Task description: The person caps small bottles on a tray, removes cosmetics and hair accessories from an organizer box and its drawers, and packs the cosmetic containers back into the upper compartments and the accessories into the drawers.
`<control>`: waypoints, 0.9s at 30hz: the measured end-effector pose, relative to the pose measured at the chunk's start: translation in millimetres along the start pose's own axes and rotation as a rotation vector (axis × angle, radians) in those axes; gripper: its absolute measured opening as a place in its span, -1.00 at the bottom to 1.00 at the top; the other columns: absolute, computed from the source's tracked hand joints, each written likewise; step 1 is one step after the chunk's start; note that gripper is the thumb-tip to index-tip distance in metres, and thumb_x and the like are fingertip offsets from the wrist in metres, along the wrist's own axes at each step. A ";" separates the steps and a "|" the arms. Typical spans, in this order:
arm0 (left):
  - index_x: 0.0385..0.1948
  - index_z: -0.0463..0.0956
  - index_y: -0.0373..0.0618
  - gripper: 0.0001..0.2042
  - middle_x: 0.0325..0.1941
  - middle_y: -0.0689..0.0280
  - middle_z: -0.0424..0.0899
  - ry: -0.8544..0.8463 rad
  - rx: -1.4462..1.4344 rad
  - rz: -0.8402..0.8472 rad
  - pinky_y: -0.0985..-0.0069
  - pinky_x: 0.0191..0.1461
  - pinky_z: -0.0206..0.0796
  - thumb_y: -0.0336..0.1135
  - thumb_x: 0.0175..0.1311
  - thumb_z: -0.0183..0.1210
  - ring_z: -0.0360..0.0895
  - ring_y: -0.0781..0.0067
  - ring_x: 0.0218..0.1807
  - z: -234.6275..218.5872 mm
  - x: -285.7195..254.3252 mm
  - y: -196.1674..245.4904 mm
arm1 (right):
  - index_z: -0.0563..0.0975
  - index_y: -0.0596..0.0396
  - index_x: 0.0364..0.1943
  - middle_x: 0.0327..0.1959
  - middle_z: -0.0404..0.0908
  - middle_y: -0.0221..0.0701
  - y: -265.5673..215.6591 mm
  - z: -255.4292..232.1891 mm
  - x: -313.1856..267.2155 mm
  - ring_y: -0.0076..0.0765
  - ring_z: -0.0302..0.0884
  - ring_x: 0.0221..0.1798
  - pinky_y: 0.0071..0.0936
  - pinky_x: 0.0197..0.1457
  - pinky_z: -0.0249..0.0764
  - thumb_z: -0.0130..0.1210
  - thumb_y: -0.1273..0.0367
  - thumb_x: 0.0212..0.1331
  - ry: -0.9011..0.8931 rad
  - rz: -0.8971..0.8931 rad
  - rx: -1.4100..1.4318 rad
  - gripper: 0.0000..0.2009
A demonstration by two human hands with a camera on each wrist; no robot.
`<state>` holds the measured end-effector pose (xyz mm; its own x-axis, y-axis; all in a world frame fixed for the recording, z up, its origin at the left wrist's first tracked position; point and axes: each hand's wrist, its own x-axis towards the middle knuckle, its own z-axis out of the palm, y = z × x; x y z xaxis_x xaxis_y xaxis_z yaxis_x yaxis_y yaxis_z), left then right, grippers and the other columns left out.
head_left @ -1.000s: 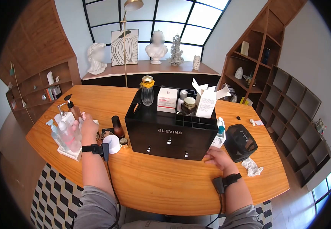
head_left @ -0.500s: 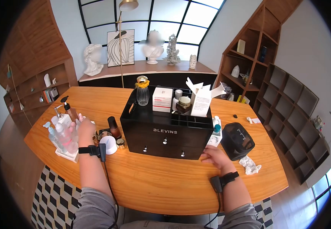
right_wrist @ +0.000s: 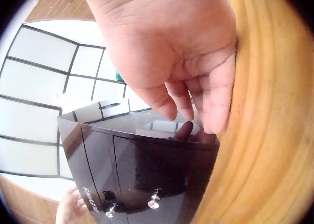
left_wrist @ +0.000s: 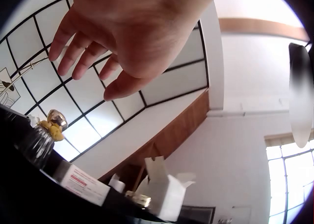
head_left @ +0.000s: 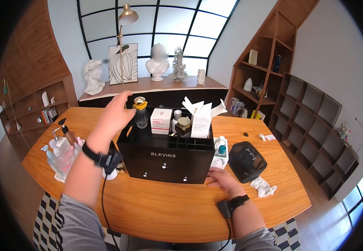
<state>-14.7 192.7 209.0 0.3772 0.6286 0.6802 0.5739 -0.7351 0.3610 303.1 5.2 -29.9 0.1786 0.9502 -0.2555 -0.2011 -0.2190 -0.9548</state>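
A glossy black drawer organizer [head_left: 164, 167] marked BLEVINS stands mid-table, with small crystal knobs on its front. My left hand [head_left: 116, 113] is raised over its left end, fingers spread and holding nothing. Just right of that hand stands a ribbed glass perfume bottle [head_left: 141, 118] with a gold cap and a yellow bow. In the left wrist view the bottle's cap [left_wrist: 58, 119] sits below the fingertips. My right hand [right_wrist: 181, 62] rests low on the wood, its loosely bent fingertips at the organizer's right side.
On the organizer's top sit a white-and-red box [head_left: 161, 121], a dark jar [head_left: 183, 123] and an open white carton [head_left: 201, 122]. Pump bottles [head_left: 54, 161] crowd the left. A black mesh case [head_left: 248, 161], crumpled tissue [head_left: 264, 187] and a white tray [head_left: 219, 162] lie right.
My left hand has left the bottles on the left and moved up and right to beside the perfume bottle. The right hand stays by the organizer's side. The head view has shifted slightly.
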 end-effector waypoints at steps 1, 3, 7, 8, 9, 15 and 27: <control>0.14 0.34 -0.17 -0.48 0.12 0.03 0.49 -0.058 0.119 0.032 0.31 0.16 0.34 -0.33 0.09 0.23 0.48 0.08 0.13 11.5 15.8 -6.5 | 0.41 0.18 0.16 -0.02 0.56 -0.35 0.3 -0.4 0.4 -0.41 0.57 0.02 -0.49 -0.10 0.59 -0.02 0.38 0.28 -0.005 0.007 0.012 -0.63; 0.21 0.30 -0.19 -0.41 0.21 0.00 0.44 -0.112 0.237 0.069 0.34 0.22 0.31 -0.31 0.07 0.24 0.44 0.08 0.19 28.6 39.7 -14.9 | 0.42 0.17 0.16 -0.02 0.56 -0.34 0.0 -0.4 0.1 -0.41 0.57 0.02 -0.49 -0.10 0.59 -0.02 0.38 0.28 -0.007 0.005 0.013 -0.63; 0.29 0.25 -0.12 -0.29 0.25 0.00 0.40 -0.389 0.474 -0.044 0.30 0.25 0.31 -0.19 0.02 0.26 0.42 0.04 0.24 47.8 69.1 -26.8 | 0.42 0.16 0.16 -0.01 0.57 -0.32 -5.3 3.0 -4.5 -0.39 0.57 0.04 -0.47 -0.12 0.60 -0.01 0.37 0.28 -0.001 0.004 0.001 -0.63; 0.30 0.24 -0.11 -0.27 0.23 0.00 0.43 -0.508 0.538 -0.055 0.31 0.25 0.31 -0.17 0.00 0.28 0.43 0.05 0.23 50.1 72.9 -28.7 | 0.42 0.16 0.16 -0.01 0.57 -0.32 -6.8 4.0 -5.7 -0.39 0.57 0.04 -0.46 -0.12 0.60 0.00 0.36 0.29 -0.003 0.012 -0.005 -0.63; 0.19 0.34 -0.15 -0.35 0.08 0.02 0.56 -0.524 0.465 -0.097 0.30 0.19 0.35 -0.19 -0.02 0.30 0.50 0.06 0.14 52.4 72.6 -31.0 | 0.42 0.15 0.16 0.00 0.57 -0.31 -7.5 5.0 -6.8 -0.38 0.57 0.04 -0.46 -0.12 0.60 0.00 0.36 0.29 0.003 0.015 0.001 -0.63; -0.12 0.43 -0.18 -0.50 -0.14 0.06 0.64 -0.460 0.398 -0.071 0.26 0.03 0.40 -0.19 -0.11 0.40 0.58 0.04 -0.04 49.0 64.4 -12.7 | 0.44 0.15 0.13 -0.03 0.55 -0.36 -8.5 6.7 -7.7 -0.46 0.54 0.01 -0.50 -0.10 0.61 -0.07 0.41 0.30 0.000 0.026 0.007 -0.67; -0.27 0.36 -0.13 -0.55 -0.34 0.17 0.53 -0.639 0.141 0.037 0.36 -0.40 0.39 -0.44 -0.21 0.44 0.55 0.21 -0.43 37.3 44.0 -9.6 | 0.42 0.16 0.15 0.00 0.56 -0.33 -6.9 6.4 -6.3 -0.37 0.57 0.04 -0.45 -0.13 0.60 -0.04 0.39 0.27 0.009 0.016 0.002 -0.63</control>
<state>23.5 236.9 211.7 0.7311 0.6629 0.1618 0.6258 -0.7459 0.2280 297.2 2.2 -20.8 0.1839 0.9445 -0.2721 -0.2062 -0.2336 -0.9502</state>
